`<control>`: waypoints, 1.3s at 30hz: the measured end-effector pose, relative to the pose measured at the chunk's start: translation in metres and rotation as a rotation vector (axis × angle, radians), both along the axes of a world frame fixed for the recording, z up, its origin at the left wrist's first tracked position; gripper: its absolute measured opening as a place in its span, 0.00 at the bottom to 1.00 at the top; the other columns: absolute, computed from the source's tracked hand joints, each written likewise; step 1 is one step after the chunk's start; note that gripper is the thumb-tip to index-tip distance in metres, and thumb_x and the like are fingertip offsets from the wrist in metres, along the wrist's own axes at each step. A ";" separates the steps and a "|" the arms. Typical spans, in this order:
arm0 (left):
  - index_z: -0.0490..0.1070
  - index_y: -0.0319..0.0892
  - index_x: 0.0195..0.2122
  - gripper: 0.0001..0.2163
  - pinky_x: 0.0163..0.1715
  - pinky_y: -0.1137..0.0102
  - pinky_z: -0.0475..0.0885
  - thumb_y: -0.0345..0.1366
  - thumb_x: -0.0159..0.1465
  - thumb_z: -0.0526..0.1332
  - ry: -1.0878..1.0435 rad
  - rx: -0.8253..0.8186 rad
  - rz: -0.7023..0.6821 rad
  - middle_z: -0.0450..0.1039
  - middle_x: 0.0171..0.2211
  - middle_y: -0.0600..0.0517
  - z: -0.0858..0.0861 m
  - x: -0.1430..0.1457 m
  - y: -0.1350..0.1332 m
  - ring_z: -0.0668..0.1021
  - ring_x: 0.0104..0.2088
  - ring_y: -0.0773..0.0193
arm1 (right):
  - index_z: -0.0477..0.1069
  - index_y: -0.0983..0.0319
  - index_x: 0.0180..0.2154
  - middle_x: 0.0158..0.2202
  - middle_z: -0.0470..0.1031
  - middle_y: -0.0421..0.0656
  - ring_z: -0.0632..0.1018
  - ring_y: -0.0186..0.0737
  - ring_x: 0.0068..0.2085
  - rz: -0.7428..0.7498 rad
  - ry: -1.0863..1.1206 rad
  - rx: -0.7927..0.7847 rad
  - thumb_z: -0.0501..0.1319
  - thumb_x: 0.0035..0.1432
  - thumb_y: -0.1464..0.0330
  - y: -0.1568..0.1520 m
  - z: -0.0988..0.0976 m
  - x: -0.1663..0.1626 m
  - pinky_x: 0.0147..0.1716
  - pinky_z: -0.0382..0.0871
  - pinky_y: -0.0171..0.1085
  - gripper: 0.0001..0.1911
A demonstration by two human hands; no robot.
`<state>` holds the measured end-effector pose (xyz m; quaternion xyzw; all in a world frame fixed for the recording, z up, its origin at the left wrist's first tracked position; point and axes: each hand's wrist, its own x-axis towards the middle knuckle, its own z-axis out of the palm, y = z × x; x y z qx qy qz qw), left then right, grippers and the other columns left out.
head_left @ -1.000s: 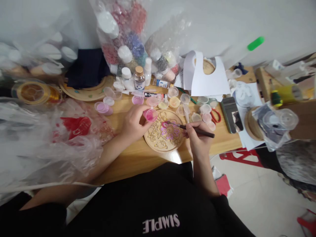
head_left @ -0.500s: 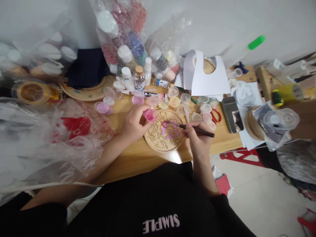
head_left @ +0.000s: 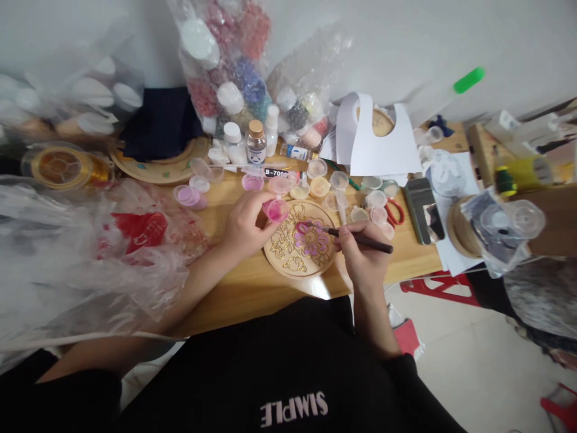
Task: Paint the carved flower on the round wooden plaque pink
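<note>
Near the front edge of the wooden tabletop (head_left: 225, 294), a round wooden disc (head_left: 301, 243) is laid flat between the two hands. Its upper left rim is overlapped by the fingers of the left hand (head_left: 247, 219), while its right rim is placed just beside the curled fingers of the right hand (head_left: 364, 249). By the left hand, closed to a pinch, a small pink cup (head_left: 276, 210) is held above the disc, with pink colour visible inside and a pale round lid (head_left: 280, 184) seen at its far side. By the right hand, folded in a pen-like grip, a dark-handled tool (head_left: 372, 243), seemingly a brush, is held at a slant, its tip pointed left at a magenta-tinted petal. The disc is covered by a raised gold outline of flowers, and the petals of the large flower are coloured in pink and lilac.

Whether the tip is resting on the petal or is held just over it cannot be told at this size. Part of the pattern is hidden behind the pink cup and the left fingertips, and the middle of the handle is covered by the right fingers. A black tube (head_left: 276, 173) is partly masked by the pale lid, and the left forearm is bordered by a crumpled plastic bag (head_left: 135, 276), which is cut off at the frame's left edge.
</note>
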<state>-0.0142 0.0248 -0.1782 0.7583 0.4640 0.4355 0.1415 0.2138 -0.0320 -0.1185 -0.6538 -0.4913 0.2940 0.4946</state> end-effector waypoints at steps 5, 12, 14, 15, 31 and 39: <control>0.74 0.45 0.47 0.08 0.42 0.62 0.83 0.37 0.69 0.67 -0.024 0.006 -0.013 0.82 0.41 0.48 0.000 0.000 0.000 0.83 0.39 0.57 | 0.75 0.57 0.27 0.21 0.79 0.37 0.79 0.36 0.22 -0.014 0.026 -0.003 0.72 0.58 0.57 0.001 -0.002 0.001 0.21 0.73 0.34 0.14; 0.74 0.46 0.47 0.07 0.41 0.62 0.83 0.36 0.69 0.67 -0.044 0.055 -0.019 0.82 0.40 0.48 0.002 0.002 0.000 0.83 0.39 0.57 | 0.76 0.57 0.27 0.22 0.78 0.36 0.77 0.34 0.21 0.011 0.036 0.014 0.72 0.59 0.58 0.002 -0.004 -0.002 0.22 0.73 0.34 0.13; 0.74 0.46 0.47 0.07 0.41 0.63 0.83 0.36 0.69 0.67 -0.051 0.068 -0.019 0.82 0.40 0.48 0.001 0.002 0.000 0.83 0.39 0.57 | 0.75 0.57 0.27 0.22 0.78 0.36 0.78 0.35 0.21 0.017 0.037 0.010 0.72 0.59 0.57 0.002 -0.003 -0.002 0.22 0.74 0.35 0.15; 0.74 0.46 0.47 0.07 0.41 0.62 0.83 0.36 0.69 0.67 -0.049 0.060 -0.015 0.82 0.40 0.48 0.001 0.002 0.000 0.83 0.39 0.57 | 0.75 0.57 0.27 0.22 0.78 0.36 0.78 0.35 0.21 0.015 0.038 0.006 0.72 0.59 0.56 0.003 -0.003 -0.002 0.22 0.74 0.35 0.16; 0.74 0.44 0.47 0.07 0.41 0.64 0.82 0.37 0.70 0.66 0.002 0.049 -0.016 0.82 0.40 0.48 0.000 0.000 0.001 0.83 0.40 0.58 | 0.74 0.58 0.26 0.19 0.74 0.34 0.75 0.34 0.21 -0.025 0.053 0.022 0.71 0.58 0.58 0.003 -0.003 0.006 0.21 0.69 0.33 0.14; 0.73 0.45 0.49 0.08 0.41 0.63 0.82 0.36 0.70 0.67 -0.039 0.106 -0.038 0.82 0.41 0.48 0.000 0.001 0.001 0.83 0.39 0.57 | 0.75 0.58 0.26 0.20 0.75 0.34 0.75 0.32 0.22 -0.023 0.053 0.035 0.70 0.55 0.64 0.005 -0.006 0.007 0.22 0.69 0.32 0.09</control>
